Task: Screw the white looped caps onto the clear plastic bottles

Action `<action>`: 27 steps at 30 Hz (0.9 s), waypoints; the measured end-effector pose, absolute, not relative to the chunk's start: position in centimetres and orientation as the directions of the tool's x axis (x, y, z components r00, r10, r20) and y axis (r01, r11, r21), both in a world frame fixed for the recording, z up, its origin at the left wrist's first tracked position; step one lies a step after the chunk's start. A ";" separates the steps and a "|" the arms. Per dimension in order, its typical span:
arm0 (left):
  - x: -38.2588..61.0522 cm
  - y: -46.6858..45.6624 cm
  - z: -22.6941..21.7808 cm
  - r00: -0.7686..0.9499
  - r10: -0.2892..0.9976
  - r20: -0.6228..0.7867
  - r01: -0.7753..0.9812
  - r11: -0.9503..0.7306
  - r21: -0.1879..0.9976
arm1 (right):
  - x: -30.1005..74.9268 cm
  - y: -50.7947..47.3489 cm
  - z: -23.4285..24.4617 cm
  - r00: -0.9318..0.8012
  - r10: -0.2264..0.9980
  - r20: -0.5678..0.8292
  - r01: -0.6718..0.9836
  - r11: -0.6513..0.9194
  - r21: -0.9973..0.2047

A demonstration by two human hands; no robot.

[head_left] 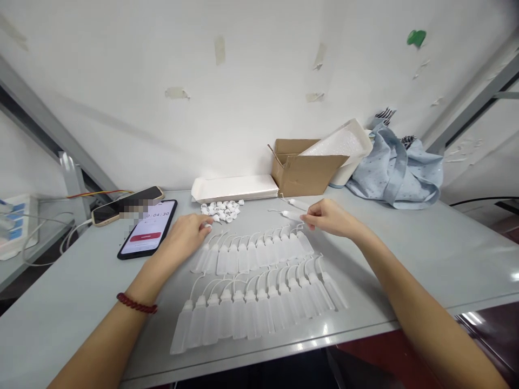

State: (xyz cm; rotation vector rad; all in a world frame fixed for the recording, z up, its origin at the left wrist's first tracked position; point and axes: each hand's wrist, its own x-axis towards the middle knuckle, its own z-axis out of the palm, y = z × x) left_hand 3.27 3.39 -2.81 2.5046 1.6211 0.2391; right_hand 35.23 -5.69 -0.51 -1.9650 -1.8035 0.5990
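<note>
My left hand, with a red beaded bracelet at its wrist, is closed at the fingertips on a small white cap. A pile of similar white caps lies just beyond it. My right hand pinches the end of a small translucent squeeze bottle with a thin white tube pointing left. Just behind that lies another such bottle. Between my forearms, several tube-tipped bottles lie side by side in a back row and a front row, tubes bent towards the wall.
A running-timer phone and a second phone on a cable lie at left. White padded envelopes, an open cardboard box and a light blue cloth bag stand along the wall. A power strip sits far left.
</note>
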 end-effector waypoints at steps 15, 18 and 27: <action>2.4 3.7 -2.6 0.481 0.877 -0.018 0.859 -0.467 0.211 | 35.4 -5.6 -1.0 -0.054 0.998 -0.041 0.821 0.021 -0.571; 2.5 3.5 -2.4 0.480 0.877 -0.028 0.863 -0.465 0.199 | 35.6 -4.7 -2.4 0.040 0.990 0.136 0.896 0.025 -0.444; 2.5 3.5 -2.7 0.481 0.877 -0.019 0.864 -0.470 0.183 | 36.0 -3.6 -4.1 0.099 0.982 0.162 0.950 -0.044 -0.310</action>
